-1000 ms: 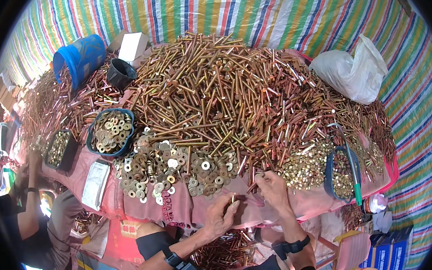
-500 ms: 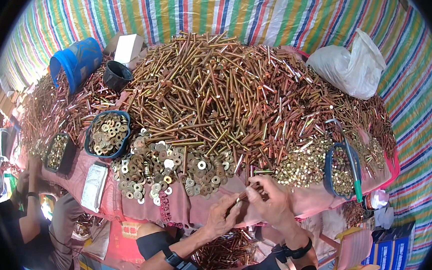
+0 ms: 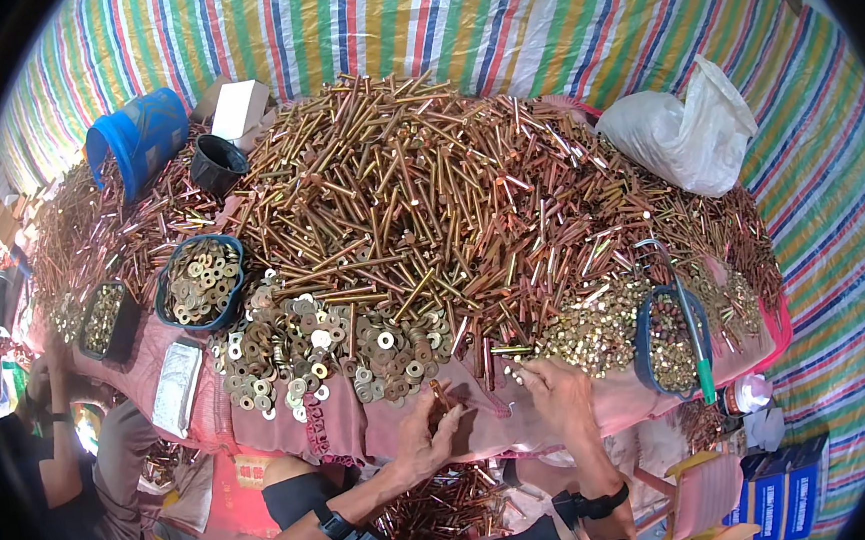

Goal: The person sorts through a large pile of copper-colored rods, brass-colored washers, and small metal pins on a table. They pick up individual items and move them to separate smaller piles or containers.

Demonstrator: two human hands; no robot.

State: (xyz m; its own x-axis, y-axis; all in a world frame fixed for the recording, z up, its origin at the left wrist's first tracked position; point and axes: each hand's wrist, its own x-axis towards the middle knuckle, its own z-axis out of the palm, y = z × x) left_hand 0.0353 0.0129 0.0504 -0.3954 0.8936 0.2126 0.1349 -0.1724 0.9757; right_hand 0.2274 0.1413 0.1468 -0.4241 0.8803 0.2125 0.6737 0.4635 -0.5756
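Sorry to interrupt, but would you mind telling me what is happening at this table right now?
A person sits at a table covered in pink cloth, facing a big heap of long brass-coloured bolts. The left hand holds one short bolt upright near a spread of washers. The right hand reaches toward a pile of small nuts beside a blue basket. Another person works at the far left.
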